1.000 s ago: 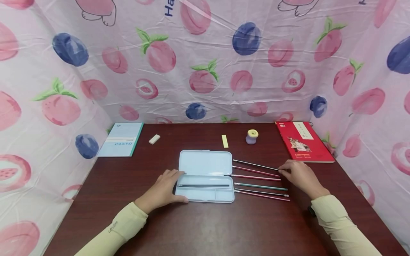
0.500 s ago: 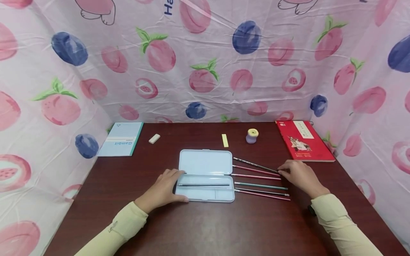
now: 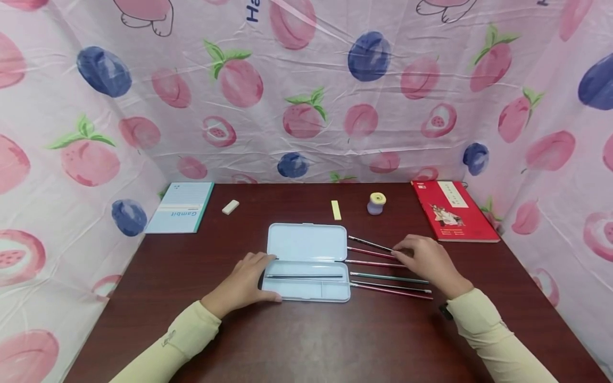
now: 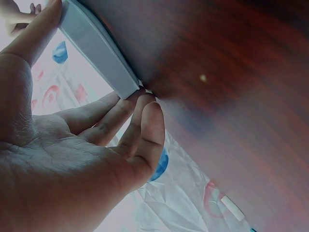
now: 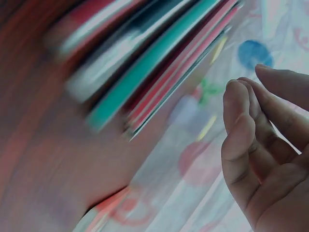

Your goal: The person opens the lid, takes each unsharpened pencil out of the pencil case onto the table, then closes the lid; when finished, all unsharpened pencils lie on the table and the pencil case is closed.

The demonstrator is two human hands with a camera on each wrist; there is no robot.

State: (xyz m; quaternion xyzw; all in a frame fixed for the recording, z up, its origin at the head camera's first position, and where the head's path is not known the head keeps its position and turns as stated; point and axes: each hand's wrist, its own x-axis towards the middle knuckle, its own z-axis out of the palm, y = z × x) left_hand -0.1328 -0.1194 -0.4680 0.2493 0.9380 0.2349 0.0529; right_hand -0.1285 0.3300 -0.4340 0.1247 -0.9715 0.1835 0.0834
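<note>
A light blue pencil case point(image 3: 306, 242) lies unfolded flat on the table, with one dark pencil point(image 3: 304, 276) in its near half. My left hand point(image 3: 244, 282) holds the case's left end; in the left wrist view the thumb and fingers span its corners. Right of the case several pencils lie side by side: a black pencil point(image 3: 369, 243) farthest away, red ones, a green pencil point(image 3: 388, 277), another black one and a red one nearest. Over the right ends of the farther pencils is my right hand point(image 3: 426, 260); in the right wrist view its fingers are loosely bent, apart from the pencils, holding nothing.
A blue notebook point(image 3: 179, 207) lies at the back left, near a white eraser point(image 3: 231, 207). Behind the case are a yellow strip point(image 3: 336, 210) and a small yellow-and-purple object point(image 3: 377, 204). A red book point(image 3: 455, 211) lies back right. Fruit-patterned cloth hangs around the table.
The farthest black pencil has shifted and tilted slightly. My right hand has moved left from the pencils' right ends to above them. The left hand and case have stayed put.
</note>
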